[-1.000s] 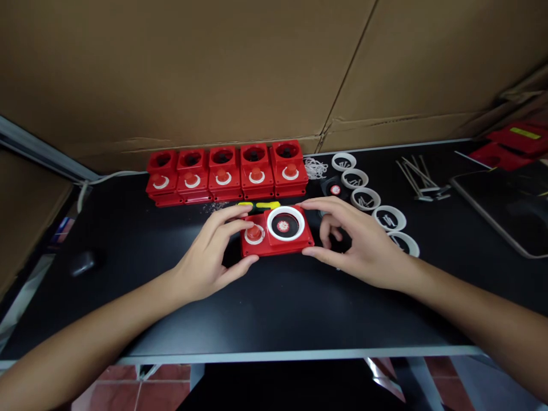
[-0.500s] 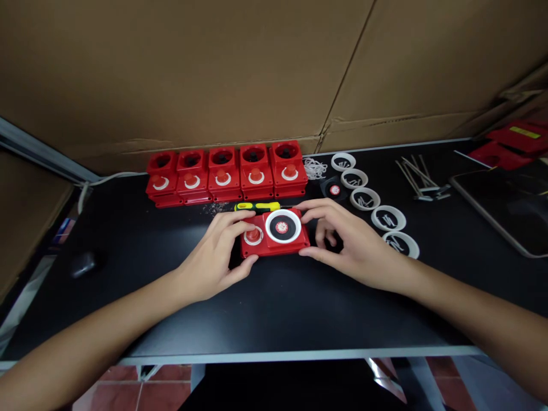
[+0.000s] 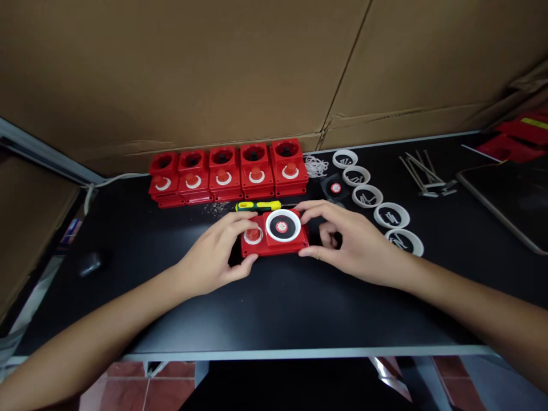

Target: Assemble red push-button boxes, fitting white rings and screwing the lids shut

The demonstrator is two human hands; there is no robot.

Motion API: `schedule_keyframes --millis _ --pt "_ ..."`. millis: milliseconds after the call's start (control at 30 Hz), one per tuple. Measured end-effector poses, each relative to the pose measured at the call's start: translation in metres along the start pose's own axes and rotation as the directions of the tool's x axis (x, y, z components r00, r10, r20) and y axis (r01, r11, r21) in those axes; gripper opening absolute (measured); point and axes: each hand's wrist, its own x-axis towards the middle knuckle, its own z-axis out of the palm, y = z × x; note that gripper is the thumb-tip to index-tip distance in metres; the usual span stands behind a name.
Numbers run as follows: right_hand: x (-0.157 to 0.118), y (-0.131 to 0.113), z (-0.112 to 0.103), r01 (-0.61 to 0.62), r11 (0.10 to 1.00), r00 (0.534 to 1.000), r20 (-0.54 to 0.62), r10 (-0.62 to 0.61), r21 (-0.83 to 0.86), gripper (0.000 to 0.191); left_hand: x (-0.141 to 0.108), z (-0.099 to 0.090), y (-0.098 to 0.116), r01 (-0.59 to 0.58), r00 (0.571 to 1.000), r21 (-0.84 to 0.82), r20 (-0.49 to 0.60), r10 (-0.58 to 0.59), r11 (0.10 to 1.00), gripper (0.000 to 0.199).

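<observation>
A red box-shaped unit (image 3: 274, 247) lies on the black table between my two hands. On its right part sits a white ring (image 3: 269, 234) around a black disc with a red and white label (image 3: 281, 227); on its left part a red knob (image 3: 253, 233) stands in a white collar. My left hand (image 3: 220, 248) grips the left end, thumb at the near edge and fingers over the far side. With thumb and index finger, my right hand (image 3: 338, 237) holds the right end. A yellow and green screwdriver (image 3: 258, 206) lies just behind the unit, its shaft partly hidden.
Several red units (image 3: 223, 174) stand in a row at the back. White rings with screws (image 3: 367, 196) curve along the right, near a black disc piece (image 3: 335, 188) and white cord (image 3: 315, 166). Long bolts (image 3: 423, 174) and a dark tablet-like slab (image 3: 509, 200) lie farther right. A black mouse (image 3: 89, 264) is left.
The view has shifted slightly. Both hands keep nearly the same grip on the red unit, which has hardly moved.
</observation>
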Motion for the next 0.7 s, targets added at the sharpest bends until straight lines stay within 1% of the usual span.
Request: schedule_keyframes --millis 133,200,300,433,567,700 --pt "-0.002 -0.005 0.002 0.042 0.999 0.999 0.026 -0.042 -0.018 0.034 0.001 -0.004 0.008 -0.059 0.998 0.152 0.036 0.054 0.987 0.060" --pt "-0.003 -0.008 0.003 0.048 0.999 0.998 0.045 -0.047 -0.017 0.033 0.002 -0.006 0.013 -0.056 0.997 0.188 0.069 0.043 0.981 0.065" --pt "-0.003 -0.011 0.005 0.038 0.999 0.997 0.066 -0.037 -0.013 0.032 0.003 -0.009 0.018 -0.037 0.995 0.184 0.096 0.020 0.982 0.069" --pt "-0.004 -0.011 0.007 0.023 1.000 0.997 0.077 -0.023 0.002 0.031 0.003 -0.011 0.020 -0.038 0.995 0.174 0.097 0.021 0.984 0.067" --pt "-0.004 -0.010 0.007 0.028 1.000 0.996 0.087 -0.029 0.014 0.031 0.003 -0.012 0.021 -0.017 0.995 0.169 0.103 -0.001 0.985 0.069" --pt "-0.003 -0.009 0.006 0.057 0.998 0.994 0.089 -0.056 -0.001 0.032 0.004 -0.009 0.020 -0.040 0.995 0.181 0.094 0.023 0.983 0.073"
